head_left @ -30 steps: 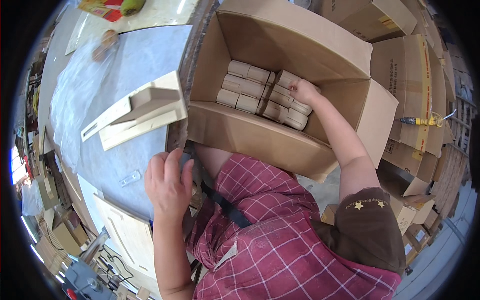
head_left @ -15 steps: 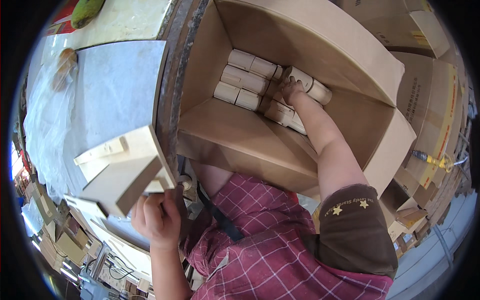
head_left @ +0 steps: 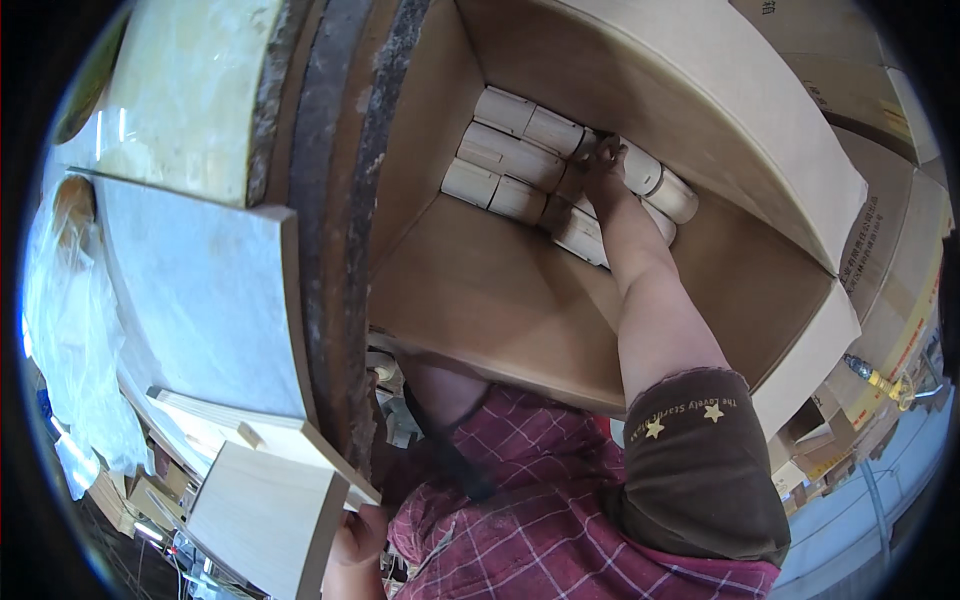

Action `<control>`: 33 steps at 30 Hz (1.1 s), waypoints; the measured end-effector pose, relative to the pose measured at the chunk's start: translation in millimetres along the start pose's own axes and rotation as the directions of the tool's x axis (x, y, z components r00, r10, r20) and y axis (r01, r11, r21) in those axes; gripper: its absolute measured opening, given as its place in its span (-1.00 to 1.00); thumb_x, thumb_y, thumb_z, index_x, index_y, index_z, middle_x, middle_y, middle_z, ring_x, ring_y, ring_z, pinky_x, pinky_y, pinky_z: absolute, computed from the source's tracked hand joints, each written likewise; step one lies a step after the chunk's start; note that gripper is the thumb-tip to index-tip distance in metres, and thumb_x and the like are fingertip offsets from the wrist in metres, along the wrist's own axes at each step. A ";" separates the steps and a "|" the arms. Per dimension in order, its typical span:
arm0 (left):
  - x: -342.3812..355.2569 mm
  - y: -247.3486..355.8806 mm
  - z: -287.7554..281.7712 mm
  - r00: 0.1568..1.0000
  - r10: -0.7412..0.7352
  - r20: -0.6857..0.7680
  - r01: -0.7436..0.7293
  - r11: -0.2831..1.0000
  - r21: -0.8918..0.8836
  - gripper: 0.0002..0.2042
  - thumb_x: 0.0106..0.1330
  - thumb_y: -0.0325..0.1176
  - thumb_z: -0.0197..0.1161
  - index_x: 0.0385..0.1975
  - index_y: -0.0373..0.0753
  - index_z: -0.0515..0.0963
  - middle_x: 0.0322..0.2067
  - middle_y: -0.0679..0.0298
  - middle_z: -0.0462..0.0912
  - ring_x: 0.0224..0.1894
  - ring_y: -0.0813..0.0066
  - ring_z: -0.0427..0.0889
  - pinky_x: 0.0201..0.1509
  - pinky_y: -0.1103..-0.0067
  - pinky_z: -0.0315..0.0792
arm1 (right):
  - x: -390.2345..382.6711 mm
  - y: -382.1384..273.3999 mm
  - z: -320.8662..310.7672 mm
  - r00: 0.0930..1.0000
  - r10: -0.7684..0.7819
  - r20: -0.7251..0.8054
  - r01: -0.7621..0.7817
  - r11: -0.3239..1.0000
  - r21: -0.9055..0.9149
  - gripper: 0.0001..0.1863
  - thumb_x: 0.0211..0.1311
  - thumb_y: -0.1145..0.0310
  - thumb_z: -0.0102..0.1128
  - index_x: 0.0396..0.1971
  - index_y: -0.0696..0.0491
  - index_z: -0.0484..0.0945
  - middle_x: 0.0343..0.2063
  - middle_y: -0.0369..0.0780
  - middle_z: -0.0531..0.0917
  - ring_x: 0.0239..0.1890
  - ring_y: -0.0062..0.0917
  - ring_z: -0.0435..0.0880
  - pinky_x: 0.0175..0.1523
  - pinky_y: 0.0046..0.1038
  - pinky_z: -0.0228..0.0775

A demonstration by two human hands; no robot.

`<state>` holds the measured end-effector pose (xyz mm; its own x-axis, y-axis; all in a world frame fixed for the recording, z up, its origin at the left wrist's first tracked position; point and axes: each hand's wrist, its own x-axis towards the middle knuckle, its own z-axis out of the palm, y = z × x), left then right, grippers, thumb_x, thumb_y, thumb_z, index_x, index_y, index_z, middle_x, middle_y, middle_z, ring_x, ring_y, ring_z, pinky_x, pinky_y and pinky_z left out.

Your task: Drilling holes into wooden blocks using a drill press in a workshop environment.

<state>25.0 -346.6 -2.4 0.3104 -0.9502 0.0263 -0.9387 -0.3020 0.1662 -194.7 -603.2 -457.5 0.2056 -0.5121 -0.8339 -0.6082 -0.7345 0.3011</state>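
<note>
Inside a large open cardboard box (head_left: 480, 290), several pale wooden cylinders (head_left: 512, 155) lie in rows on the bottom, toward the far side. My right hand (head_left: 602, 170) reaches down among them, its fingers curled at the near-left end of a cylinder (head_left: 672, 193) by the far wall; shadow partly hides the grip. At the lower left, my left hand (head_left: 358, 535) is closed on the edge of a pale wooden piece made of joined flat panels (head_left: 262, 510). Some of its fingers are hidden behind that piece.
Left of the box runs a dark, worn table edge (head_left: 335, 200). A grey-white board (head_left: 200, 270) and crumpled clear plastic (head_left: 75, 330) lie there. More cardboard boxes (head_left: 890, 250) stand at the right, beside a yellow-handled tool (head_left: 880, 382).
The view has shifted. The wooden piece in my left hand has turned and gone lower. My right hand now covers the end of the far cylinder, which lies closer in line with the others.
</note>
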 end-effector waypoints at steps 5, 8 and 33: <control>-7.0 -3.6 0.5 1.000 -0.023 0.000 0.023 0.999 -0.036 -0.78 0.09 -0.51 0.29 -0.62 -0.29 0.34 -0.71 0.23 0.43 -0.78 0.47 0.27 -0.70 0.63 0.12 | -9.9 -6.8 -36.8 0.971 0.012 0.238 -0.026 0.998 0.054 -0.06 0.02 -0.24 -0.01 0.32 -0.11 -0.14 0.34 -0.19 -0.14 0.36 -0.11 -0.28 0.23 0.25 -0.36; -3.9 -2.3 -3.5 0.999 -0.029 0.018 0.029 0.999 -0.045 -0.79 0.09 -0.51 0.29 -0.61 -0.29 0.35 -0.67 0.20 0.48 -0.76 0.46 0.32 -0.69 0.63 0.16 | -16.2 -6.7 -41.6 0.959 0.073 0.272 -0.079 0.997 0.010 0.02 -0.10 -0.27 0.11 0.32 -0.18 -0.14 0.34 -0.22 -0.14 0.36 -0.14 -0.25 0.20 0.30 -0.30; 9.5 -4.0 11.4 0.988 0.040 -0.148 -0.050 0.997 -0.064 -0.80 -0.03 -0.58 0.29 -0.63 -0.22 0.36 -0.77 0.29 0.28 -0.74 0.35 0.28 -0.65 0.49 0.15 | -137.0 84.5 -36.1 0.819 0.151 -0.553 0.430 0.478 0.766 -0.54 -0.56 0.45 0.49 -0.44 -0.03 0.55 -0.11 -0.14 0.31 -0.05 -0.24 0.36 0.06 -0.34 0.32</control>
<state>30.0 -355.3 -14.1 0.2912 -0.9398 0.1789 -0.9416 -0.2484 0.2275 -246.6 -611.1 -301.0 0.5009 -0.7767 -0.3819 -0.7898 -0.2296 -0.5688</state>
